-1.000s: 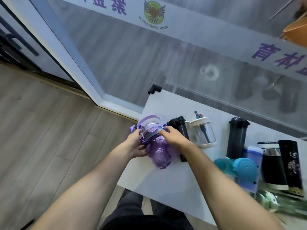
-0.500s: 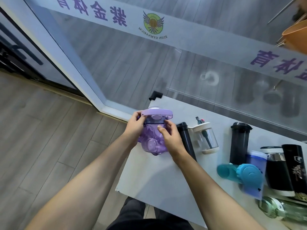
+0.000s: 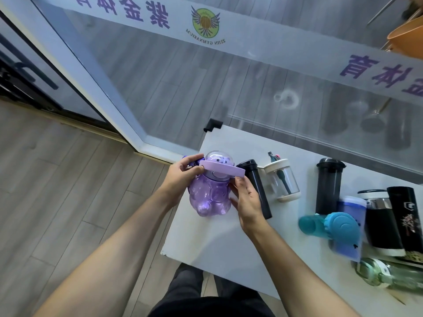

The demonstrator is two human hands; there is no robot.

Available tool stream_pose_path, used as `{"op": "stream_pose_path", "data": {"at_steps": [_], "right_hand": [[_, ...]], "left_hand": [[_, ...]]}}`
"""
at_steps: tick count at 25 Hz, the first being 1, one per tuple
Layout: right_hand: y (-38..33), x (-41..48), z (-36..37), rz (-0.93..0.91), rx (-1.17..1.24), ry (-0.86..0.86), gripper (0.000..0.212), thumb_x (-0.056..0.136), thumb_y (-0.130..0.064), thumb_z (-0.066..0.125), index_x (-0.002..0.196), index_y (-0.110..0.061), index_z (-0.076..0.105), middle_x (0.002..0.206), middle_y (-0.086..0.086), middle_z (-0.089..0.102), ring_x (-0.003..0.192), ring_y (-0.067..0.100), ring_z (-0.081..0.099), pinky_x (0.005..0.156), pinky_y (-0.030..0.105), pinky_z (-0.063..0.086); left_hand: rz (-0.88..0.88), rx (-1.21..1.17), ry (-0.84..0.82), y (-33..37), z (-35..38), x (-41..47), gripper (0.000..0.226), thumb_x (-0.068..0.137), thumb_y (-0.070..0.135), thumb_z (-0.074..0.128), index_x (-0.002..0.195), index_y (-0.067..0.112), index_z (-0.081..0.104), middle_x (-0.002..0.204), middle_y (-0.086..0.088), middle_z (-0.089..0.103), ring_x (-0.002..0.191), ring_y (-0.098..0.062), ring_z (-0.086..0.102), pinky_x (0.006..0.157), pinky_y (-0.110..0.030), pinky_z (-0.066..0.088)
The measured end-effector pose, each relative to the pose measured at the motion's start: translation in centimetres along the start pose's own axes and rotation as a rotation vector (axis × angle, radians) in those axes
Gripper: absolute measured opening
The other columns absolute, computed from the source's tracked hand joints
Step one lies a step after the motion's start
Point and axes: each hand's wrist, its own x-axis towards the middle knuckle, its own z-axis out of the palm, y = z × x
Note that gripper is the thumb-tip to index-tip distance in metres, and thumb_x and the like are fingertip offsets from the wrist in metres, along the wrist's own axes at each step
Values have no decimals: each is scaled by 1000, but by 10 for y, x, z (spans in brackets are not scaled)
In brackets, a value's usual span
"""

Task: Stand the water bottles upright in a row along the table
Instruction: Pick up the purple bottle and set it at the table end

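Standing near the bench's point(image 3: 206, 236) left edge, the purple bear-shaped bottle point(image 3: 210, 195) is now upright; a second ago it lay tilted in both hands. The left hand point(image 3: 180, 172) pinches its lilac handle point(image 3: 222, 171), the right hand point(image 3: 246, 200) presses its side. A teal bottle point(image 3: 329, 225), apparently on its side, awaits righting beside the standing black ones.

1. A single head-worn wide-angle view looks steeply down from above the person's own forearms
2. It faces forward onto the near left corner of the white table point(image 3: 219, 243), close in
3. Wood floor point(image 3: 57, 202) and a glass wall point(image 3: 183, 83) fill the left and top of the view
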Motion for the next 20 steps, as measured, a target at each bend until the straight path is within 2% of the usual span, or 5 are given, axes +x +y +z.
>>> {"op": "stream_pose_path", "data": {"at_steps": [6, 10, 14, 17, 20], "right_hand": [[-4, -8, 1, 66, 49, 100, 30, 96, -50, 57, 112, -26, 66, 121, 10, 71, 108, 18, 69, 78, 33, 56], [-1, -16, 0, 72, 2, 184, 38, 84, -61, 64, 92, -24, 65, 96, 1, 70, 92, 15, 67, 77, 35, 55], [13, -24, -8, 88, -76, 266, 35, 92, -50, 64, 85, -17, 65, 83, 1, 66, 78, 15, 58, 76, 33, 50], [28, -32, -9, 79, -152, 258, 23, 97, -35, 64, 85, -15, 66, 79, 2, 63, 78, 18, 57, 77, 35, 50], [35, -39, -8, 56, -261, 201, 15, 99, -31, 62, 97, -17, 67, 88, 1, 67, 80, 17, 61, 77, 28, 51]], "left_hand": [[20, -29, 128, -10, 5, -4, 30, 80, 31, 80, 100, 9, 76, 75, 4, 68, 66, -9, 58, 75, -35, 48], [-5, -46, 176, -20, 7, -10, 58, 60, 58, 84, 86, 6, 77, 65, 1, 61, 65, -18, 50, 68, -34, 44], [-89, -42, 223, -37, 7, -22, 51, 60, 61, 85, 66, 11, 75, 72, -12, 63, 68, -24, 47, 69, -37, 39], [-156, 34, 274, -52, 1, -39, 50, 65, 60, 82, 69, 10, 76, 67, -6, 67, 64, -22, 49, 69, -34, 42], [-160, 108, 302, -56, -6, -49, 49, 74, 59, 76, 93, 14, 72, 77, 2, 74, 69, -19, 62, 75, -38, 52]]}}
